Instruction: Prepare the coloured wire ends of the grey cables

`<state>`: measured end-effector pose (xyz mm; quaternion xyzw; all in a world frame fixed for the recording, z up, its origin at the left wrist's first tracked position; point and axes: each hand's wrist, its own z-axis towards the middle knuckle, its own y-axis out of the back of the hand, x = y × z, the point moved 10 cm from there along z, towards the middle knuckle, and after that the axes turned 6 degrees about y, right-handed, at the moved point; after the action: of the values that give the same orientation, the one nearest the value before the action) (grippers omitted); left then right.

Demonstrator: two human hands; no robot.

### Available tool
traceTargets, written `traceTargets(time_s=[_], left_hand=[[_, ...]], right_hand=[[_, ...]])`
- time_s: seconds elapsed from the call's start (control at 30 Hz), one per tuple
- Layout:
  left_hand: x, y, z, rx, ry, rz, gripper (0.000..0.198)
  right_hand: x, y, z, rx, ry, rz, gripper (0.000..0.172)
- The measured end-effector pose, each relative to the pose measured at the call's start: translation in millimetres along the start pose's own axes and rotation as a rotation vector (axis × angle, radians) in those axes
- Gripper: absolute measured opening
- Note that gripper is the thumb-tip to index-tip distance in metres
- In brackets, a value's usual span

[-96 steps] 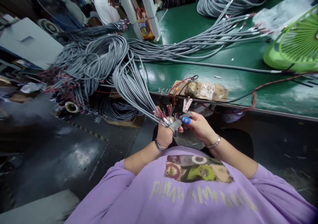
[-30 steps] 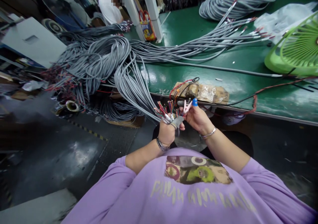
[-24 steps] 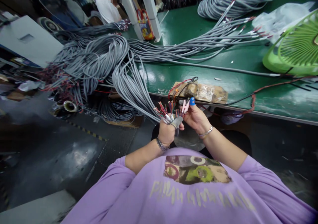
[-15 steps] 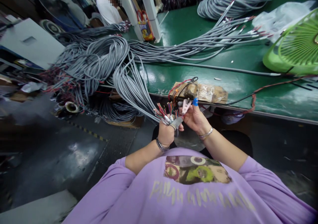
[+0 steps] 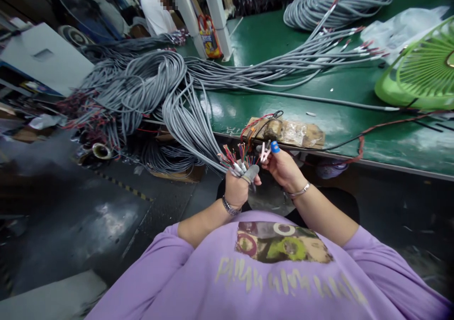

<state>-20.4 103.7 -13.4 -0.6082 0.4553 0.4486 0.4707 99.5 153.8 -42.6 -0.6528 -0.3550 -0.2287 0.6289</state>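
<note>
My left hand (image 5: pixel 237 188) is closed around a bundle of grey cables whose stripped ends fan out as thin coloured wires (image 5: pixel 237 155). A grey covering sits on its thumb. Just to the right, my right hand (image 5: pixel 283 167), with blue tape on a fingertip, pinches a small pale pink clip (image 5: pixel 264 153). The clip is close to the wire ends; whether it touches them I cannot tell. Behind my hands, a piece of cardboard (image 5: pixel 312 136) with a brown lump and clear tape lies on the table edge.
Grey cable coils (image 5: pixel 152 78) hang over the left edge of the green table (image 5: pixel 301 104). A green fan (image 5: pixel 418 69), a plastic bag (image 5: pixel 400 31) and another coil (image 5: pixel 319 7) are at the right. A person in white (image 5: pixel 156 12) is at the back left.
My right hand has shifted slightly right, away from my left hand, with the clip still in its fingers. My left hand stays on the cable bundle.
</note>
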Motion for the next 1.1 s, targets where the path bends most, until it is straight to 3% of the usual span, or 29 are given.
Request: traceTargets(time_s=[0.3, 0.47, 0.53, 0.73, 1.1], left_hand=[[-0.8, -6.6, 0.9, 0.019, -0.031, 0.044, 0.030], [1.5, -8.0, 2.5, 0.021, -0.032, 0.077, 0.033], [3.0, -8.0, 2.9, 0.012, -0.014, 0.072, 0.034], [3.6, -9.8, 1.5, 0.011, 0.018, 0.054, 0.036], [13.7, 1.1, 1.0, 0.031, -0.001, 0.089, 0.032]], right_hand=[[1.9, 15.0, -0.5, -0.149, 0.224, -0.030, 0.050], [-26.1, -11.5, -0.3, 0.032, -0.106, 0.109, 0.056], [-29.9, -15.8, -0.5, 0.034, -0.178, 0.162, 0.056], [-27.1, -0.8, 7.4, -0.137, -0.089, 0.230, 0.045], [-33.8, -5.5, -5.1, -0.055, -0.189, 0.300, 0.053]])
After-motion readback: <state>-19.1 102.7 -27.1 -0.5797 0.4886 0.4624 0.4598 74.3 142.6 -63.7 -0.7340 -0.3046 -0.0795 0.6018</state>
